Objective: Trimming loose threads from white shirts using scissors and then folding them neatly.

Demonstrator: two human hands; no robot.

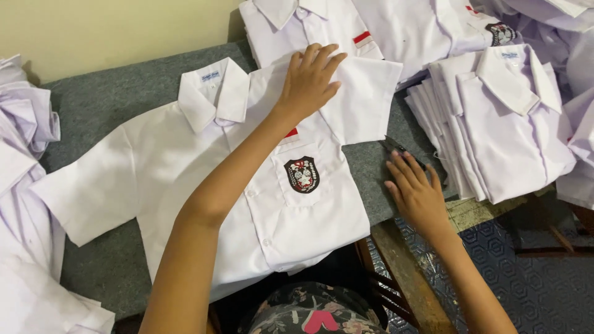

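Note:
A white short-sleeved shirt (185, 167) lies spread face up on a grey felt-covered table (105, 99), collar toward the wall, with a dark crest on its chest pocket (302, 175). My left hand (311, 77) rests flat, fingers apart, on the shirt's right sleeve near the shoulder. My right hand (416, 188) lies open on the table's edge, fingertips beside small scissors (396, 147), which are partly hidden. Neither hand holds anything.
A stack of folded white shirts (501, 124) sits at the right. More white shirts lie at the back (346, 28) and piled at the left (25, 185). Below right are a wooden table frame (408, 272) and a dark patterned floor (532, 278).

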